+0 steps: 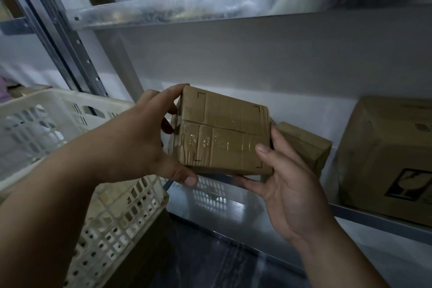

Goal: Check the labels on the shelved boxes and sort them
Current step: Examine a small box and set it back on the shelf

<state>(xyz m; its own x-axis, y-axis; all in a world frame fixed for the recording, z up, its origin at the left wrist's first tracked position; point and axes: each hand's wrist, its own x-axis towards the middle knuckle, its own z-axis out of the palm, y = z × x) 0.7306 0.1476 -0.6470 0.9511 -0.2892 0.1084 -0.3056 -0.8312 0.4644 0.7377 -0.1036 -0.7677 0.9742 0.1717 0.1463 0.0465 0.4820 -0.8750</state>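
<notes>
Taped box (222,133) gripped at its ends by left hand (140,138) and right hand (287,184); no label on facing side, so rotate slowly above shelf (233,213) keeping both grips.

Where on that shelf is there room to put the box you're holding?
The bare shiny stretch of shelf below the held box, between the white crate and the big box. The right end is crowded: a small box sits beside the big one.
</notes>
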